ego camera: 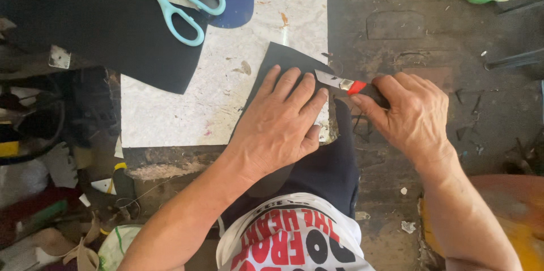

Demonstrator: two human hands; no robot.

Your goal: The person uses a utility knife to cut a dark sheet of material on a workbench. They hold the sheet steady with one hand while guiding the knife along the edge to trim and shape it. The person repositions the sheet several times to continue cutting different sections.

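Nearest, left hand (281,118) lies flat, fingers (299,91) slightly spread, pressing dark sheet piece (279,57) onto white cutting board (187,112); sheet mostly hidden under palm, matte charcoal, straight-edged corner showing beyond fingertips; right hand (411,113) just beside, fingers curled tight round utility knife (347,84); knife has red collar, dark handle, silver blade touching sheet's right edge by left index fingertip; farther off, larger black sheet (113,27) overlaps board; teal-handled scissors (180,0) rest on it.
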